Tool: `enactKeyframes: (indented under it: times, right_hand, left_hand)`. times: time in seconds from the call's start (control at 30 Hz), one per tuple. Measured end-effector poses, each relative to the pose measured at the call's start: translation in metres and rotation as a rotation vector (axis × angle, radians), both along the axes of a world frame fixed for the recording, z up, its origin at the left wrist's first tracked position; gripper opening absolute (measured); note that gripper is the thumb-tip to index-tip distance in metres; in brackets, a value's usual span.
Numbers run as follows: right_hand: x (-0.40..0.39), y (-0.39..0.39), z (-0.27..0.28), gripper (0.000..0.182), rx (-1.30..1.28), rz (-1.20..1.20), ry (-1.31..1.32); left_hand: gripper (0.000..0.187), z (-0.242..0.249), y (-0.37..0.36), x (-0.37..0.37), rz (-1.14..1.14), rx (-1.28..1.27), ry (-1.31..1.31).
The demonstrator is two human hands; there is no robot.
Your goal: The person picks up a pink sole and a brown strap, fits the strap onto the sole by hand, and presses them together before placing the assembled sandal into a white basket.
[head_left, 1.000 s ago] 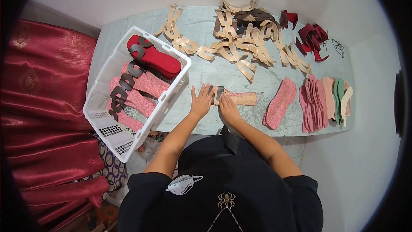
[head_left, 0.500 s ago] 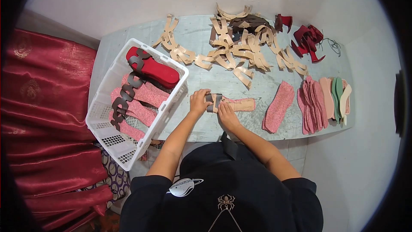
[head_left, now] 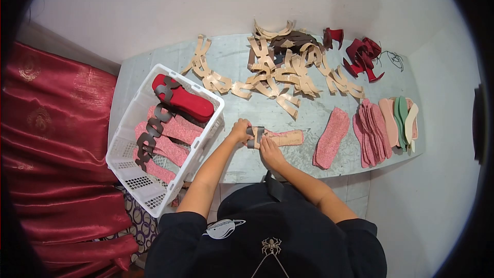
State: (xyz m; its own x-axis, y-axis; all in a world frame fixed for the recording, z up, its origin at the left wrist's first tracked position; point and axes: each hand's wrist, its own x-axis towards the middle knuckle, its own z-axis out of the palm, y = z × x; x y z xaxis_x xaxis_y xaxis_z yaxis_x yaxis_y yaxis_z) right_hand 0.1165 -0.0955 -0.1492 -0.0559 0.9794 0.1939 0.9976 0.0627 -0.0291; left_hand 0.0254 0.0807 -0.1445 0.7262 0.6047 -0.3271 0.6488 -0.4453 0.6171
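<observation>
A tan-backed insole with a pink edge [head_left: 288, 137] lies near the table's front edge, its wide end to the left. A dark brown strap [head_left: 259, 133] is wrapped across that wide end. My left hand [head_left: 241, 130] grips the left end of the insole and strap, thumb and fingers closed on it. My right hand [head_left: 269, 149] rests on the insole's lower edge just right of the strap, with its fingers close together and pressing on it. The undersides of the fingertips are hidden.
A white basket [head_left: 203, 136] at left holds pink and red soles with brown straps. Tan straps [head_left: 288, 104] lie behind. Pink soles [head_left: 331, 139], more soles [head_left: 373, 131] and green ones [head_left: 400, 118] are at right. Red heel pieces [head_left: 363, 56] sit back right.
The whole scene sits slightly lower in view. My left hand has shifted slightly on the insole's end, while my right hand stays beside the strap.
</observation>
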Motion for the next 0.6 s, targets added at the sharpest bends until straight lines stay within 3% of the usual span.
enactKeyframes:
  times: [0.33,0.43,0.53,0.6]
  right_hand:
    - [-0.002,-0.003,-0.001,0.046,-0.106,-0.017,0.042]
    - [-0.002,-0.003,-0.002,0.047,-0.114,-0.017,0.046]
    - [0.001,-0.005,0.000,0.049,-0.112,-0.010,0.107]
    - [0.002,-0.007,0.007,0.051,-0.114,0.000,0.158]
  left_hand:
    - [0.055,0.022,0.000,0.004,-0.085,-0.023,0.214]
    - [0.057,0.022,-0.004,-0.002,-0.167,0.085,0.246]
    - [0.058,0.021,-0.005,-0.006,-0.148,0.000,0.134]
    - [0.057,0.028,-0.008,-0.009,-0.007,-0.250,-0.005]
